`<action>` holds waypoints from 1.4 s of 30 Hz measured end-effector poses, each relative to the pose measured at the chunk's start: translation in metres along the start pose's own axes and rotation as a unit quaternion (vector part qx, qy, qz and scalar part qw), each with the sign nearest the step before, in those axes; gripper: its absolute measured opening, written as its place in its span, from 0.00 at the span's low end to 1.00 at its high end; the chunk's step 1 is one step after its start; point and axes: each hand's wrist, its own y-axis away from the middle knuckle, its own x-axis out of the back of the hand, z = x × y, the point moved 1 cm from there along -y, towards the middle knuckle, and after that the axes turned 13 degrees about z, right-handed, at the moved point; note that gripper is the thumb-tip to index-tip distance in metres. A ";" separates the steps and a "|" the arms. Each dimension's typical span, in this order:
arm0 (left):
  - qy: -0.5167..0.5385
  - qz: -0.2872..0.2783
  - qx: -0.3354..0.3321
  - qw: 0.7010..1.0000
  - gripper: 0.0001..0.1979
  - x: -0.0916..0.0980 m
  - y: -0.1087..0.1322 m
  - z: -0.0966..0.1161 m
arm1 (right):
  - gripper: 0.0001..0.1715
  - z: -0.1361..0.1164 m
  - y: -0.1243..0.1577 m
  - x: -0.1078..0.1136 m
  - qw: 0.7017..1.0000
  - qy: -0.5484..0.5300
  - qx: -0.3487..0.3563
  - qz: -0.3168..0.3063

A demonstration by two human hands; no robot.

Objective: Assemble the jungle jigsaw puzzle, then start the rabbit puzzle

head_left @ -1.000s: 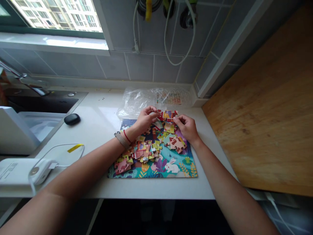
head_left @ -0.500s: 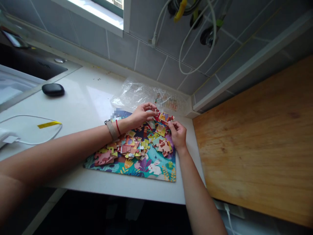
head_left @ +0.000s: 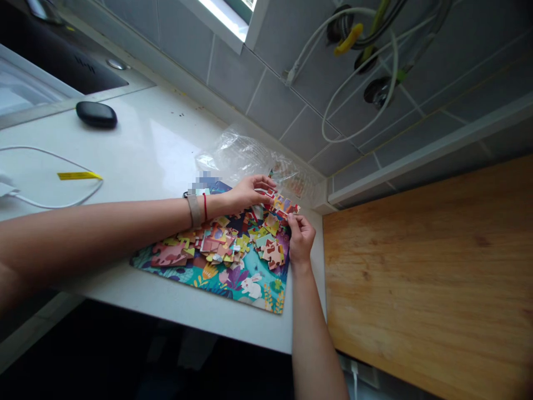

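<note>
A colourful puzzle board (head_left: 200, 280) with a white rabbit picture lies on the white counter, many loose jigsaw pieces (head_left: 219, 241) heaped over it. At the board's far right, a short strip of red and orange jigsaw pieces (head_left: 284, 204) spans between both hands. My left hand (head_left: 249, 193), with a watch and red cord at the wrist, has its thumb and curved fingers on the strip's left end. My right hand (head_left: 302, 238) pinches the lower right edge of it. Near that hand lies a brown-and-cream clump of pieces (head_left: 272, 253). Fingertips are partly hidden.
Crumpled clear plastic packaging (head_left: 237, 150) lies behind the board by the tiled wall. A black mouse-shaped object (head_left: 96, 114) and a white cable (head_left: 45, 150) are on the left, near the sink (head_left: 83, 69). A wooden panel (head_left: 425, 266) borders the counter's right side.
The whole view has tilted and shifted. Both hands stay at the strip of pieces, the left one slightly closer over it; the heap on the board looks the same.
</note>
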 end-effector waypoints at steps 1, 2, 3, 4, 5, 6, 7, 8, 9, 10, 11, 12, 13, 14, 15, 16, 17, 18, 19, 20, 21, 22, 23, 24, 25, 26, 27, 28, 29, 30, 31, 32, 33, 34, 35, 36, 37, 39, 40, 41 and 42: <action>0.000 -0.003 0.007 1.000 0.21 -0.001 0.001 0.000 | 0.25 -0.001 0.001 0.000 1.000 -0.006 -0.003 -0.005; 0.000 -0.005 0.011 1.000 0.21 -0.001 0.001 0.001 | 0.24 -0.001 0.001 0.000 1.000 -0.008 -0.004 -0.010; -0.003 -0.008 0.012 1.000 0.21 -0.002 0.002 0.001 | 0.24 -0.002 0.002 -0.001 1.000 -0.009 -0.004 -0.014; -0.006 -0.009 0.010 1.000 0.20 -0.003 0.002 0.001 | 0.24 -0.003 0.002 0.000 1.000 -0.009 -0.003 -0.016; -0.011 -0.010 0.007 1.000 0.19 -0.003 0.002 0.002 | 0.23 -0.004 0.003 0.000 1.000 -0.010 -0.002 -0.018; -0.015 -0.011 0.005 1.000 0.19 -0.004 0.002 0.002 | 0.23 -0.005 0.003 0.000 1.000 -0.012 0.000 -0.019; -0.020 -0.009 0.003 1.000 0.18 -0.005 0.002 0.003 | 0.23 -0.005 0.003 0.000 1.000 -0.014 0.001 -0.022; -0.024 -0.006 0.003 1.000 0.18 -0.005 0.002 0.003 | 0.23 -0.006 0.004 0.000 1.000 -0.015 0.000 -0.026; -0.027 -0.003 0.003 1.000 0.18 -0.005 0.002 0.003 | 0.23 -0.006 0.004 0.000 0.999 -0.015 0.000 -0.030; -0.029 0.000 0.003 1.000 0.18 -0.005 0.002 0.004 | 0.24 -0.006 0.004 0.000 0.999 -0.013 -0.001 -0.033; -0.031 0.003 0.004 1.000 0.18 -0.006 0.002 0.004 | 0.24 -0.007 0.005 0.000 0.999 -0.012 -0.001 -0.036; -0.032 0.005 0.005 0.999 0.18 -0.006 0.002 0.005 | 0.24 -0.007 0.005 0.000 0.999 -0.011 -0.001 -0.038; -0.032 0.005 0.006 0.999 0.17 -0.005 0.002 0.005 | 0.24 -0.008 0.005 0.000 0.999 -0.010 0.000 -0.039; -0.032 0.004 0.006 0.999 0.17 -0.005 0.002 0.005 | 0.24 -0.008 0.005 0.000 0.999 -0.009 0.000 -0.041; -0.032 0.003 0.007 0.999 0.17 -0.005 0.002 0.006 | 0.24 -0.009 0.006 0.000 0.999 -0.007 0.001 -0.043; -0.030 0.002 0.008 1.000 0.17 -0.005 0.002 0.006 | 0.24 -0.009 0.006 0.000 0.999 -0.004 0.002 -0.044; -0.028 0.001 0.009 1.000 0.17 -0.005 0.002 0.005 | 0.25 -0.009 0.006 0.000 0.999 0.000 0.004 -0.045; -0.025 0.002 0.011 1.000 0.18 -0.005 0.003 0.005 | 0.25 -0.009 0.006 -0.001 0.999 0.005 0.006 -0.046; -0.023 0.003 0.013 1.000 0.18 -0.005 0.003 0.004 | 0.25 -0.009 0.006 -0.001 0.999 0.008 0.008 -0.048; -0.022 0.003 0.016 1.000 0.19 -0.005 0.004 0.004 | 0.25 -0.010 0.006 -0.001 0.999 0.012 0.010 -0.050; -0.023 0.003 0.021 1.000 0.19 -0.005 0.004 0.004 | 0.25 -0.010 0.006 -0.001 0.998 0.015 0.012 -0.053; -0.026 0.000 0.025 0.999 0.20 -0.006 0.003 0.005 | 0.25 -0.010 0.006 0.000 0.998 0.017 0.013 -0.054; -0.031 -0.003 0.028 0.999 0.20 -0.006 0.002 0.008 | 0.25 -0.010 0.007 0.000 0.998 0.017 0.013 -0.056; -0.038 -0.012 0.027 0.999 0.20 -0.006 0.000 0.012 | 0.25 -0.010 0.007 0.000 0.998 0.015 0.014 -0.057; -0.045 -0.023 0.020 0.999 0.20 -0.006 -0.002 0.020 | 0.25 -0.011 0.007 0.000 0.998 0.009 0.014 -0.057; -0.054 -0.035 0.004 0.998 0.20 -0.007 -0.006 0.029 | 0.26 -0.011 0.007 0.000 0.998 0.001 0.015 -0.057; -0.063 -0.053 -0.020 0.996 0.20 -0.007 -0.009 0.042 | 0.26 -0.011 0.007 0.001 0.998 -0.007 0.015 -0.056; -0.076 -0.065 -0.054 0.994 0.20 -0.006 -0.012 0.057 | 0.27 -0.011 0.007 0.001 0.998 -0.015 0.015 -0.054; -0.096 -0.081 -0.090 0.988 0.19 -0.006 -0.014 0.074 | 0.28 -0.011 0.006 0.001 0.999 -0.019 0.014 -0.049; -0.119 -0.090 -0.129 0.980 0.19 -0.006 -0.014 0.091 | 0.28 -0.010 0.006 0.002 0.999 -0.019 0.013 -0.041; -0.145 -0.094 -0.166 0.971 0.19 -0.005 -0.014 0.109 | 0.28 -0.010 0.006 0.002 0.999 -0.014 0.012 -0.033; -0.170 -0.095 -0.201 0.960 0.18 -0.005 -0.012 0.125 | 0.27 -0.009 0.005 0.002 1.000 -0.006 0.015 -0.023; -0.196 -0.101 -0.232 0.947 0.18 -0.004 -0.009 0.140 | 0.27 -0.008 0.005 0.003 1.000 0.007 0.021 -0.014; -0.224 -0.111 -0.262 0.932 0.18 -0.004 -0.005 0.152 | 0.26 -0.008 0.006 0.003 0.999 0.022 0.033 -0.008; -0.253 -0.122 -0.293 0.914 0.18 -0.004 0.000 0.162 | 0.25 -0.009 0.007 0.003 0.998 0.039 0.052 -0.006; -0.281 -0.135 -0.321 0.894 0.17 -0.004 0.004 0.169 | 0.23 -0.012 0.009 0.003 0.995 0.056 0.079 -0.007; -0.305 -0.148 -0.348 0.874 0.17 -0.004 0.009 0.173 | 0.22 -0.017 0.013 0.002 0.991 0.075 0.113 -0.012; -0.340 -0.176 -0.395 0.835 0.15 -0.004 0.015 0.177 | 0.17 -0.032 0.026 -0.003 0.974 0.111 0.194 -0.031; -0.352 -0.190 -0.412 0.819 0.14 -0.004 0.017 0.177 | 0.15 -0.043 0.036 -0.007 0.963 0.127 0.236 -0.044; -0.361 -0.204 -0.423 0.806 0.14 -0.003 0.018 0.177 | 0.13 -0.055 0.047 -0.014 0.951 0.138 0.271 -0.064; -0.368 -0.214 -0.430 0.796 0.15 -0.002 0.019 0.177 | 0.10 -0.068 0.060 -0.022 0.938 0.140 0.305 -0.090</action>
